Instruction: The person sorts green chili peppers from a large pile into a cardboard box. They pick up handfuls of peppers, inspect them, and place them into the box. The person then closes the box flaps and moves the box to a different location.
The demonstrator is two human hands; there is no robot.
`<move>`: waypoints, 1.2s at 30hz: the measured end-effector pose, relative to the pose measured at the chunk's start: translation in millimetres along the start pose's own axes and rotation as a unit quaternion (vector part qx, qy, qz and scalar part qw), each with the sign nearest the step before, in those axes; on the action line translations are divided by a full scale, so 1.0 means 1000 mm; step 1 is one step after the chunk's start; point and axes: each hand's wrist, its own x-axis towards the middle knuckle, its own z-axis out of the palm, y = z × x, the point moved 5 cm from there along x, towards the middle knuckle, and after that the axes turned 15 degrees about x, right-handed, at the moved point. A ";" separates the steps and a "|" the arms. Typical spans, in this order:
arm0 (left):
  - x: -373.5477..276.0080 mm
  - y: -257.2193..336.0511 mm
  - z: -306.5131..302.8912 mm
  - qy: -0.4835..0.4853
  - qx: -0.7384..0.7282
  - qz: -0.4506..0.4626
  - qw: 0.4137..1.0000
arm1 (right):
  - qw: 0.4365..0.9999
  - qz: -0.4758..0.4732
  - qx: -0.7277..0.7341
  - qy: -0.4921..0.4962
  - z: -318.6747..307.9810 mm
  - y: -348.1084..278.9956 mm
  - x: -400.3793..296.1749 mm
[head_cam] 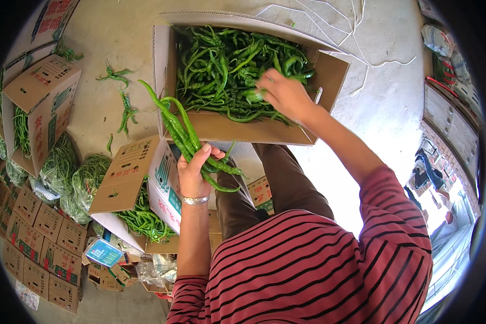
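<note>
My left hand (196, 172), with a bracelet at its wrist, is closed around several long green chili peppers (174, 123). They stick out past both sides of the fist, just below the near left corner of an open cardboard box (243, 128). Curled green peppers (222, 73) fill much of that box. Over its right part is my right hand (281, 93), blurred, fingers bent down at the peppers; whether it holds one cannot be made out.
Another open box (125, 174) of peppers stands at lower left, beside bagged green produce (89, 178) and a blue-faced keypad device (104, 252). Loose peppers (127, 113) lie on the floor. White strapping (364, 60) trails at upper right. Cardboard boxes (50, 231) line the left.
</note>
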 end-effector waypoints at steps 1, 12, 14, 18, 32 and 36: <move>-0.004 0.005 0.006 -0.002 0.016 0.016 1.000 | 0.998 -0.036 0.024 0.039 -0.011 -0.009 -0.029; -0.021 0.046 0.085 -0.123 0.315 0.153 0.929 | 0.765 0.002 0.616 0.188 -0.078 -0.107 -0.080; -0.012 0.040 0.081 -0.120 0.409 0.187 0.885 | 0.700 0.084 0.693 0.152 -0.074 -0.093 -0.057; 0.004 0.028 0.083 -0.161 0.289 0.133 0.934 | 0.640 0.147 0.753 0.042 -0.047 -0.068 -0.011; 0.021 0.033 0.047 -0.076 0.023 0.085 0.993 | 0.964 0.244 0.031 0.102 0.049 0.097 0.107; 0.016 0.028 0.039 -0.059 0.052 0.098 0.992 | 0.973 0.106 0.081 0.190 0.030 0.099 0.072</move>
